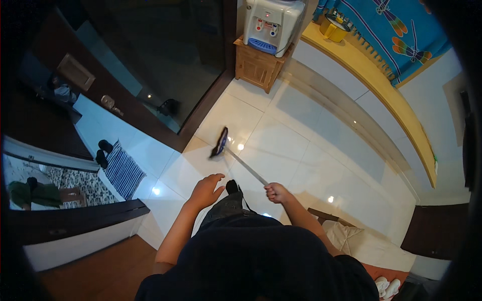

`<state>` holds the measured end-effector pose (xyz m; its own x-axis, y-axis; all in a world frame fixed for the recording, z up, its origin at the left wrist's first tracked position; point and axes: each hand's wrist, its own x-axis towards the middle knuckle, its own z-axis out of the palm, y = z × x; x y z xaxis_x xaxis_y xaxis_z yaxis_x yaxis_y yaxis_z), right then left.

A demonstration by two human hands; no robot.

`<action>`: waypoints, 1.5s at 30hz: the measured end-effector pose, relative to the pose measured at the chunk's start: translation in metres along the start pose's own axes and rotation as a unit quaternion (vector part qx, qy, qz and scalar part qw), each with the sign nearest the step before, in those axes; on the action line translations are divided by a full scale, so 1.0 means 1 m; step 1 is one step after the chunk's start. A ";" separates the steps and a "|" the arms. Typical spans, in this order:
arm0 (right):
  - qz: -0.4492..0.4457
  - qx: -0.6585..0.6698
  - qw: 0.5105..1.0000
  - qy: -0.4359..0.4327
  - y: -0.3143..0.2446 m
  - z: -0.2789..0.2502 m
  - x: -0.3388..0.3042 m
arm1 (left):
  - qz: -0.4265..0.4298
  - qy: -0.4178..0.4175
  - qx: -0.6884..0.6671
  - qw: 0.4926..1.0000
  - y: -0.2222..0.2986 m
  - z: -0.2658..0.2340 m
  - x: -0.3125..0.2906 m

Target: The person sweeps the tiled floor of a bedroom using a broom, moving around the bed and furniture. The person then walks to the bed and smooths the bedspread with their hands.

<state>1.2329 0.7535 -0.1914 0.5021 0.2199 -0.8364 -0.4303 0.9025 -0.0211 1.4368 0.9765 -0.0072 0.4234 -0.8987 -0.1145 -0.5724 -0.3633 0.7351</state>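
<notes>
A broom with a pale straight handle and a dark, purple-tinged bristle head slants across the floor ahead of me. My right hand is closed round the upper part of its handle. The bristle head rests on or just over the white tiles, left of the handle, near the corner of the dark door frame. My left hand holds nothing; its thumb and fingers are apart, and it hovers left of the broom without touching it. One dark shoe shows between my hands.
A water dispenser stands on a wooden cabinet at the far side. A yellow curved ledge runs along the right. Left lie a striped mat and dark slippers. A dark-framed glass door fills the upper left; another person's legs show far left.
</notes>
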 end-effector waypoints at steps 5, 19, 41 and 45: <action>-0.105 -0.092 0.987 0.083 -0.039 -0.018 -0.077 | 0.041 -0.022 0.005 0.999 -0.005 -0.009 0.064; -0.127 0.100 0.952 0.259 -0.188 -0.144 -0.156 | -0.036 0.027 0.019 0.999 0.004 -0.011 0.157; -0.087 0.022 0.994 0.066 -0.460 -0.141 -0.166 | -0.067 0.001 0.017 0.998 0.107 0.055 0.382; -0.146 -0.052 0.972 0.175 -0.500 -0.149 -0.176 | -0.109 0.029 0.019 0.993 0.100 0.051 0.385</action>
<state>1.2477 0.2086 -0.1150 0.3362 -0.1959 -0.9212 -0.3896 0.8616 -0.3254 1.5068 0.5814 -0.0122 0.5797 -0.7821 -0.2285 -0.4876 -0.5576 0.6718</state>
